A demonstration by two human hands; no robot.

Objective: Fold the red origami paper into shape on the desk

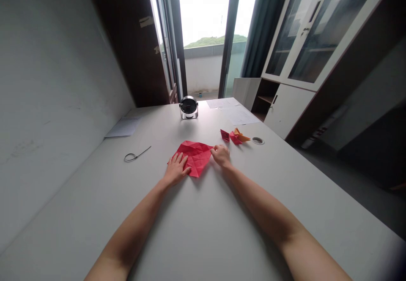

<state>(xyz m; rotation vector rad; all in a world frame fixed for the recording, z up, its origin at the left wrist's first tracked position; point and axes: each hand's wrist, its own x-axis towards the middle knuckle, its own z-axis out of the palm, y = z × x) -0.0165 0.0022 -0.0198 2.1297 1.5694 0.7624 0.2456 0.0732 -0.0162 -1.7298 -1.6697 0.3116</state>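
Head: left grip (176,170) flat, apart on red paper (197,156), right grip (221,155) tight on its corner.

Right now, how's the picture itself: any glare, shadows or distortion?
Head view: the window glares nearly white, with a sheen on the far tabletop; head view: soft shadows by both forearms, yet creases in the red paper show; head view: the white cabinet leans, perhaps wide-lens distortion.
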